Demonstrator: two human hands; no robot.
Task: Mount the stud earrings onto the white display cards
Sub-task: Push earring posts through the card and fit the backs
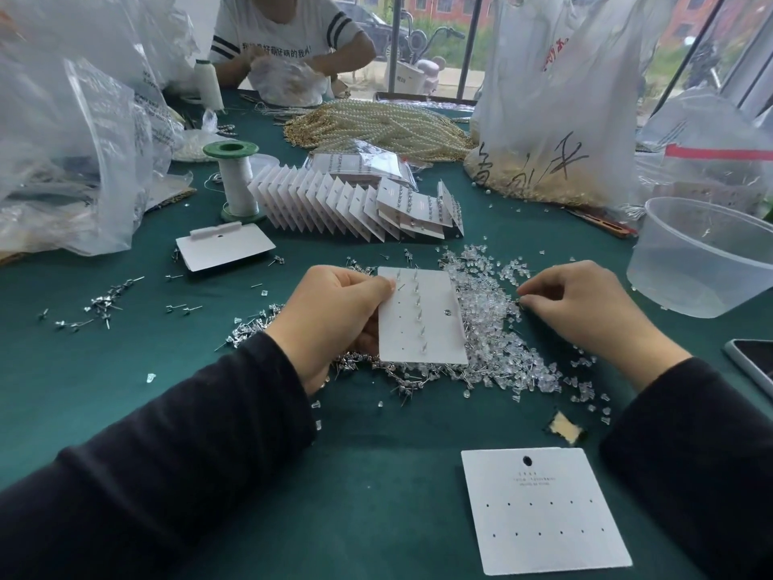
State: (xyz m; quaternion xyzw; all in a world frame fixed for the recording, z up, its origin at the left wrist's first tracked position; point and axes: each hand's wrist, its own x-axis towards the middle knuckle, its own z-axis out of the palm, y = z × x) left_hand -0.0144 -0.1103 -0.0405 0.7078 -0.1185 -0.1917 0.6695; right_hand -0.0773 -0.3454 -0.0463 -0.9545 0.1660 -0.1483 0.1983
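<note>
My left hand (pixel 334 316) grips the left edge of a white display card (pixel 435 328), held back side up over the table. Several stud posts stick up through one row of its holes, most capped with clear backs. My right hand (pixel 585 307) reaches into the pile of clear earring backs (pixel 493 324) to the card's right, its fingertips pinched together at the pile; what they hold is too small to see. Loose stud earrings (pixel 393 374) lie heaped under and in front of the card. A blank white card (pixel 543 508) with two rows of holes lies near the front right.
A fanned row of filled cards (pixel 347 203) stands behind the work spot, with a small stack of blank cards (pixel 226 244) and a thread spool (pixel 238 182) to its left. A clear plastic tub (pixel 702 257) sits at the right, a phone (pixel 753 362) at the edge. Another person works across the green table (pixel 83 370).
</note>
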